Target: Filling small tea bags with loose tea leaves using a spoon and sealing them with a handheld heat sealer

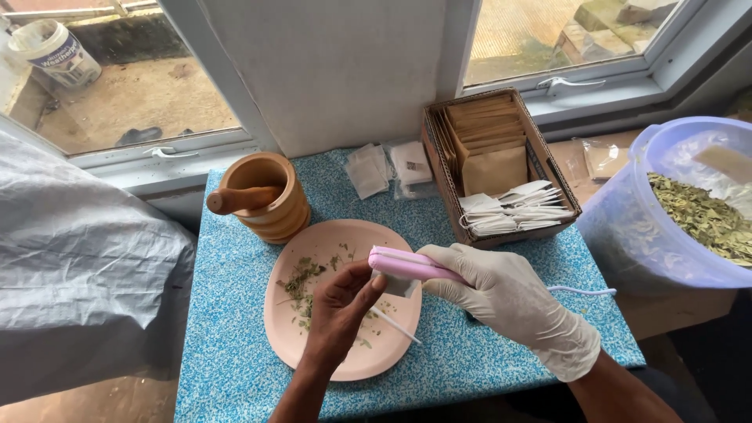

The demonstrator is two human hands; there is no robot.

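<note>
Here, gloved right hand [509, 301] closed around pink sealer [411, 265], over plate [282, 313].

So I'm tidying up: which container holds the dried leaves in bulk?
The translucent blue tub at the right edge, full of green leaves; the cardboard box holds only paper packets and sachets.

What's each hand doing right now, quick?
Left hand: bare, pinching a small tea bag over the pink plate.
Right hand: gloved, closed on the pink sealer, which clamps the bag.
</note>
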